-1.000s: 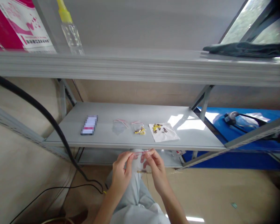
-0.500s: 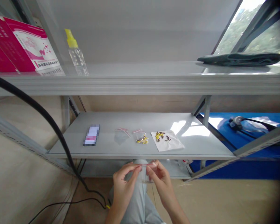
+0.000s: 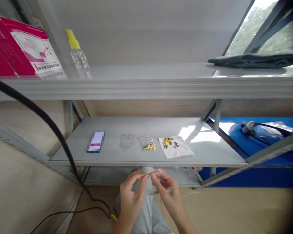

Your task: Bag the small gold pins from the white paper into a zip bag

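clear bag (image 3: pixel 154 171), pinched by left hand (image 3: pixel 132 195) and right hand (image 3: pixel 169 188), bottom blurred

Both hands up at the near edge of the shelf (image 3: pixel 107 124), pinching a small clear bag (image 3: pixel 157 171) by its red-striped top: left hand (image 3: pixel 132 196) on the left end, right hand (image 3: pixel 169 191) on the right. Contents hard to make out, view too soft. On the shelf, left to right: pixelated phone (image 3: pixel 96 142), flat red-striped bags (image 3: pixel 127 143), filled bag (image 3: pixel 148 146) with yellow bits, white sheet (image 3: pixel 182 152) carrying loose yellow and dark parts (image 3: pixel 167 142). Upper shelf (image 3: pixel 141 71): pink box (image 3: pixel 21 48) and yellow-capped bottle (image 3: pixel 80 61) left, folded dark cloth (image 3: pixel 254 60) right.
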A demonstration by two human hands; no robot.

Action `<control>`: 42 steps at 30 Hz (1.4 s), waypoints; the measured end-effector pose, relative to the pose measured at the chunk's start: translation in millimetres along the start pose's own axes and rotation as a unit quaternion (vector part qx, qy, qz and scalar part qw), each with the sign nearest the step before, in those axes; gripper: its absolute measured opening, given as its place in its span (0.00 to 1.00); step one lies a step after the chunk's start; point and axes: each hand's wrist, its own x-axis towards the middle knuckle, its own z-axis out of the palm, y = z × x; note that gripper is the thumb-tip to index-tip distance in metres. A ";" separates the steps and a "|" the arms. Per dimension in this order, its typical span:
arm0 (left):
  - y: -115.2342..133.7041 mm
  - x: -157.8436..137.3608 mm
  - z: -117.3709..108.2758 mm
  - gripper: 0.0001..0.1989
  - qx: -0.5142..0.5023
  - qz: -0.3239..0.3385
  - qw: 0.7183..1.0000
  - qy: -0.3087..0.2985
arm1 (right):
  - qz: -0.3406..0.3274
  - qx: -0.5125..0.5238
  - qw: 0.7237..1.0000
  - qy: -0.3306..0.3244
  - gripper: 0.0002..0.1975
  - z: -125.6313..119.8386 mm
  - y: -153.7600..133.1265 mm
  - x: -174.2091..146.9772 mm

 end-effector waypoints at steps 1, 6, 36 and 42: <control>-0.1 1.0 -1.0 0.07 0.000 -0.006 1.000 -0.001 | -0.004 0.000 1.000 -0.003 0.12 -0.5 0.0 0.5; 0.9 7.3 -9.2 0.08 0.014 -0.023 0.999 -0.023 | 0.005 0.024 1.000 0.004 0.15 -2.5 -0.1 3.7; -6.0 7.6 -4.3 0.08 -0.040 -0.118 0.992 -0.036 | 0.000 0.050 0.997 0.059 0.14 2.2 -3.1 2.9; -10.0 11.2 -1.2 0.09 -0.093 -0.154 0.983 -0.029 | 0.030 0.077 0.995 0.055 0.11 4.7 7.1 5.2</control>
